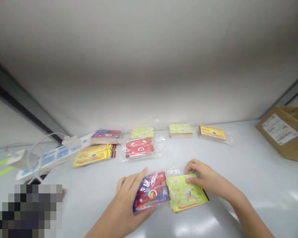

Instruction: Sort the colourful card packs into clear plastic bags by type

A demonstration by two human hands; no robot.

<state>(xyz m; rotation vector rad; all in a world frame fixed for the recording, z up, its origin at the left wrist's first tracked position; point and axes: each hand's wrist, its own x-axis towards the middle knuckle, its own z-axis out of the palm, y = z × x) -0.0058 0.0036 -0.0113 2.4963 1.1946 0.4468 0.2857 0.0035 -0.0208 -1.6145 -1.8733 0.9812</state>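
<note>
My left hand (125,198) rests over a plastic-wrapped red and blue card pack (151,193), its fingers on the top and its thumb side along the near edge. My right hand (201,175) presses on a lime-green and yellow card stack (186,195), fingers curled over its far edge. The two packs lie side by side, touching or nearly so, with loose clear film (173,171) bunched between them. Both lie on a pale grey tabletop (238,158).
Farther back stand several card stacks, some in clear bags, including a red bagged pack (139,148) and a yellow stack (93,155). A white power strip (52,157) with a cable lies at left. A cardboard box (283,134) sits at right, before a white wall.
</note>
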